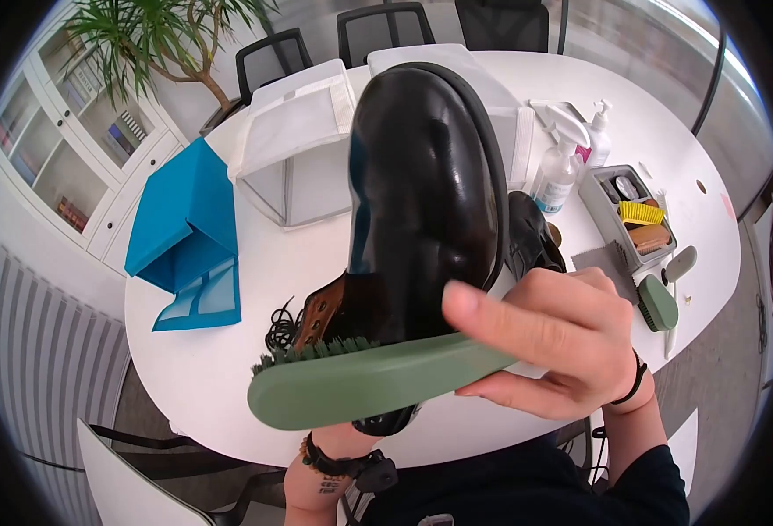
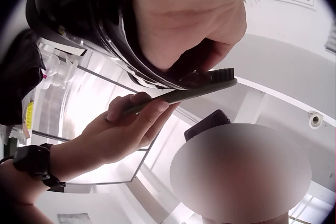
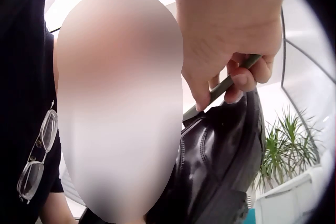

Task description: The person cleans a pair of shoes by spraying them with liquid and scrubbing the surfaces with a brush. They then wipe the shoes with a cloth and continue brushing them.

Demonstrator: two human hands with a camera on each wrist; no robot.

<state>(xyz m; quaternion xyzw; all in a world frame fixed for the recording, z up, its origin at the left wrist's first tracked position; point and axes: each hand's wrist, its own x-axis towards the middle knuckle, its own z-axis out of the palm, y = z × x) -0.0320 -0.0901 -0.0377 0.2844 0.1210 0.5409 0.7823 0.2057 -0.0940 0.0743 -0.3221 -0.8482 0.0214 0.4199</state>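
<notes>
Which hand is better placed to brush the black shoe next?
The right hand, I'd judge: it grips the green brush, bristles up beside the black shoe, while the left hand is busy supporting that shoe.

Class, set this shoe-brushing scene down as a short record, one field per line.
Left hand: holds the shoe, partly inside it
Right hand: grips the brush
Shoe: glossy black leather, raised, toe away from the person
Brush: green, dark bristles; contact with the shoe unclear
Table, left: blue box, open
Table, right: second black shoe, spray bottle, pump bottle, grey tray, another green brush
</notes>
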